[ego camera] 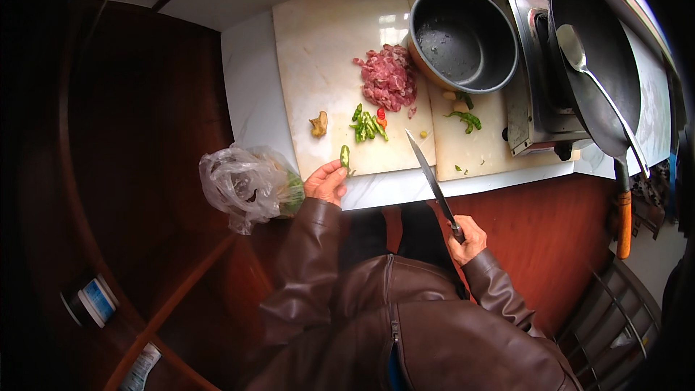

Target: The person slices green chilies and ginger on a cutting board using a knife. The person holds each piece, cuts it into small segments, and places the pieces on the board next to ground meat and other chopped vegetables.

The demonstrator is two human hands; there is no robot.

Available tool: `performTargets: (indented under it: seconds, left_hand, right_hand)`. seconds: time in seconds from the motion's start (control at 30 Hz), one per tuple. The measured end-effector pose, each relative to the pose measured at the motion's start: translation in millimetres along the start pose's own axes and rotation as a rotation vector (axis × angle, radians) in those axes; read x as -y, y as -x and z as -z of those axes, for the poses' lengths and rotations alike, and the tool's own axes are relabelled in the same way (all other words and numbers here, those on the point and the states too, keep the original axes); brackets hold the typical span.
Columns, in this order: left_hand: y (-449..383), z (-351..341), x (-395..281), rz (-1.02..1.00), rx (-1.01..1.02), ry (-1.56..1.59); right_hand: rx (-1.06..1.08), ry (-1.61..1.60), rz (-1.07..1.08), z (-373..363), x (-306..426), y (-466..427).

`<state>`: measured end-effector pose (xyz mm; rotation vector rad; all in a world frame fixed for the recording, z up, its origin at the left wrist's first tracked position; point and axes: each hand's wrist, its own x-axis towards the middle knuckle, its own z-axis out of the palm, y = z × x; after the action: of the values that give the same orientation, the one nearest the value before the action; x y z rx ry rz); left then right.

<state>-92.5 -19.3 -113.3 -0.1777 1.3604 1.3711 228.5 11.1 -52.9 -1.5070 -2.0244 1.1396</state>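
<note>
Between the thumb and fingers of my left hand (327, 182) is a piece of green chili pepper (345, 156), held over the near edge of a pale stone slab (326, 60). My right hand (469, 240) grips a kitchen knife (430, 176) by its handle, its tip pointing away from me over the slab. Cut green pepper pieces (368, 127) lie beyond my left hand, with bits of red pepper (381, 117) beside them. Farther back is a heap of sliced raw meat (387, 77). A knob of ginger (318, 124) rests to the left.
A dark-lined pot (456, 43) stands at the back, right of the meat. Whole green peppers (468, 120) lie in front of it. On the right, a wok (597, 81) holding a metal ladle (592, 76) sits by a gas stove (535, 76). A plastic bag (244, 184) overhangs the counter's left edge.
</note>
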Motion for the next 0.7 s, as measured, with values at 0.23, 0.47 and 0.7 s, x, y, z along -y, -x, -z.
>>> performTargets:
  seconds: [0.23,0.47,0.7]
  left_hand:
    - [16,-12,2,0.007,0.144,0.135]
    - [55,-36,-4,-0.018,0.222,0.164]
    - [83,-60,-15,-0.003,0.337,0.203]
  right_hand:
    - [0.226,0.071,-0.224,6,3,7]
    - [0.026,0.019,-0.028,2,9,0]
    - [0.187,-0.026,-0.171,14,20,-6]
